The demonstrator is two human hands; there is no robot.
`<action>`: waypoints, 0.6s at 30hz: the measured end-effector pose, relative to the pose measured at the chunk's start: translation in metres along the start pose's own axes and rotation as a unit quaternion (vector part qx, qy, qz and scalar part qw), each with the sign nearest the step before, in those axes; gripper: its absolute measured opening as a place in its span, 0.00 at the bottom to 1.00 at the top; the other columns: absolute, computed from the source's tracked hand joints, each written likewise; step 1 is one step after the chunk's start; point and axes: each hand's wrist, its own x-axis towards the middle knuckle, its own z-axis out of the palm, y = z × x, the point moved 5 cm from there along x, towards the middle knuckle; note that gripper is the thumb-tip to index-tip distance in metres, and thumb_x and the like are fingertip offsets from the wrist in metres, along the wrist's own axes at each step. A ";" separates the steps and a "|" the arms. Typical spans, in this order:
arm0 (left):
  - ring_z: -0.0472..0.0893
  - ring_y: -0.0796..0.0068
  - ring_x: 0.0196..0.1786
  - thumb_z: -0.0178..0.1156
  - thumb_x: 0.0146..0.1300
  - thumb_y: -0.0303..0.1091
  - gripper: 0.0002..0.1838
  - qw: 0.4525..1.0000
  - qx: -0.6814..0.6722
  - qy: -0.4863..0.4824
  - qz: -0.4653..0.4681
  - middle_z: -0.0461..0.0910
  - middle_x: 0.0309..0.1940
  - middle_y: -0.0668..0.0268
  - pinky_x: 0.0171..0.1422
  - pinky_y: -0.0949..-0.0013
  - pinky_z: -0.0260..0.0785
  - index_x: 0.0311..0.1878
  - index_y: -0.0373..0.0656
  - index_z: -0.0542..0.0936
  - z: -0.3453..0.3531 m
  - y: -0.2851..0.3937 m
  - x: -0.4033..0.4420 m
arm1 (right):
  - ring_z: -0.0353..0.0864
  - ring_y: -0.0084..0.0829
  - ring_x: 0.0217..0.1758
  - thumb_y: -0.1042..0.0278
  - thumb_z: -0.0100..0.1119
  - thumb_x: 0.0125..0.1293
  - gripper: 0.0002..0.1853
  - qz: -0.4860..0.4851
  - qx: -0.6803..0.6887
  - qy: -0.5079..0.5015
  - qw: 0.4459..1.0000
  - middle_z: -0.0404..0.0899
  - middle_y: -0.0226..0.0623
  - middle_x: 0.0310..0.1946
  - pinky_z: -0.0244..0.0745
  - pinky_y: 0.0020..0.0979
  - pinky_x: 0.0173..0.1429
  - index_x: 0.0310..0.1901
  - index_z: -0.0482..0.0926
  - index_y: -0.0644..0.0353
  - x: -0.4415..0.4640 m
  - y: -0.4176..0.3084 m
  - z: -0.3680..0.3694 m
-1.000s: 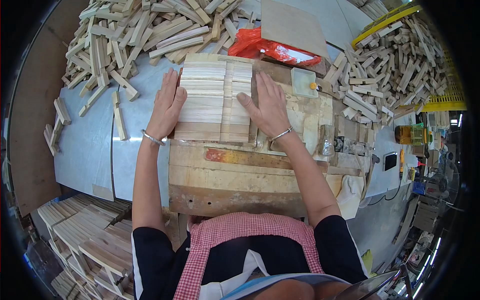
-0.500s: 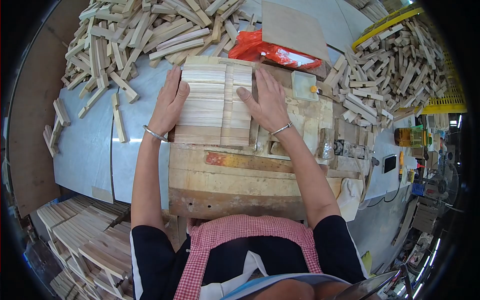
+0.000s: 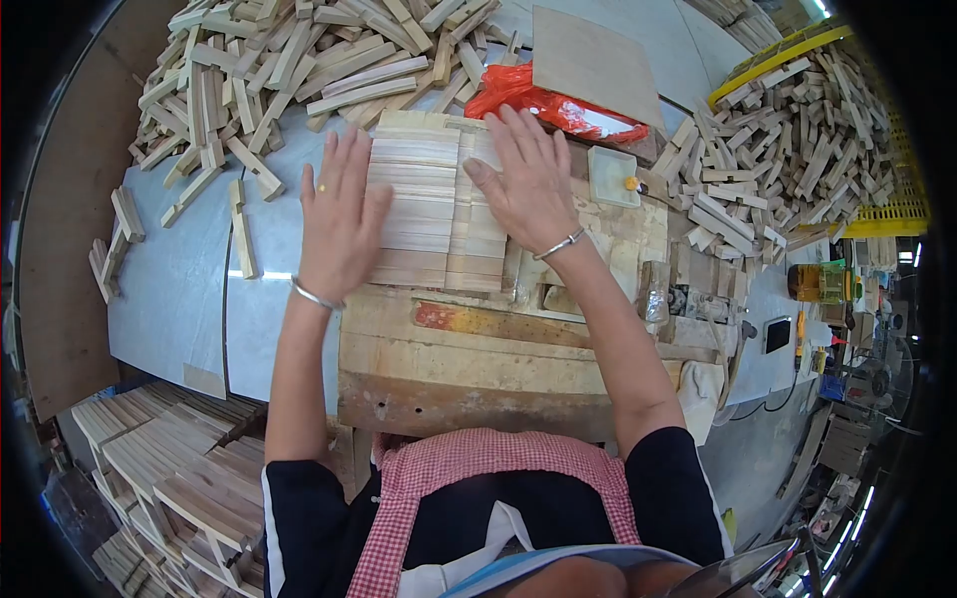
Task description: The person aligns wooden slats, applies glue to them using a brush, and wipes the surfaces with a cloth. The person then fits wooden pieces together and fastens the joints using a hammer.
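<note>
A block of short wooden strips [image 3: 417,214], laid side by side with a groove running across them, lies on the wooden work board [image 3: 469,364]. My left hand [image 3: 342,219] is at the block's left edge, fingers stretched away from me and thumb apart. Over the block's right edge is my right hand [image 3: 530,184], its fingers spread and its thumb over the strips. Neither hand is wrapped round anything. Whether the palms touch the strips I cannot tell.
Loose notched wooden pieces [image 3: 239,90] are heaped at the back left, more in a yellow basket [image 3: 783,55] at right. A red plastic bag [image 3: 508,88] lies under a flat board [image 3: 596,70]. A small clear tray [image 3: 611,177] sits right of my right hand. Strips are stacked [image 3: 164,444] lower left.
My left hand has turned and slid slightly toward me along the block's left edge. My right hand has shifted a little away from me, its fingers spreading wider. The strips stay in place.
</note>
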 end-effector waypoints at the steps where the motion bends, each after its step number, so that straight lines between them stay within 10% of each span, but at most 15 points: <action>1: 0.47 0.56 0.77 0.40 0.71 0.56 0.35 0.995 0.094 0.010 0.040 0.54 0.73 0.54 0.76 0.44 0.31 0.71 0.38 0.57 -0.001 0.014 -0.007 | 0.53 0.44 0.74 0.38 0.40 0.69 0.36 -0.024 -0.011 -0.002 1.000 0.60 0.47 0.68 0.42 0.56 0.73 0.65 0.64 0.62 0.004 -0.006 0.003; 14: 0.47 0.56 0.77 0.43 0.70 0.40 0.31 0.996 0.062 -0.050 0.044 0.50 0.74 0.53 0.77 0.50 0.33 0.73 0.37 0.53 0.045 0.017 -0.022 | 0.68 0.43 0.63 0.63 0.52 0.60 0.21 -0.034 0.096 0.030 0.994 0.73 0.43 0.57 0.56 0.49 0.69 0.55 0.74 0.59 0.006 -0.010 0.050; 17: 0.44 0.60 0.78 0.36 0.74 0.40 0.29 0.961 0.259 -0.085 0.054 0.47 0.75 0.56 0.77 0.53 0.31 0.74 0.38 0.51 0.058 0.002 -0.006 | 0.68 0.43 0.63 0.59 0.54 0.56 0.21 0.008 0.074 0.048 0.996 0.74 0.43 0.55 0.58 0.50 0.67 0.50 0.78 0.58 0.015 -0.005 0.082; 18: 0.44 0.61 0.78 0.35 0.75 0.42 0.29 0.925 0.358 -0.112 0.058 0.48 0.75 0.57 0.77 0.52 0.31 0.74 0.39 0.51 0.061 0.004 0.002 | 0.68 0.44 0.63 0.57 0.55 0.55 0.19 0.083 0.196 -0.086 0.973 0.75 0.42 0.54 0.56 0.48 0.69 0.46 0.81 0.58 0.014 -0.004 0.051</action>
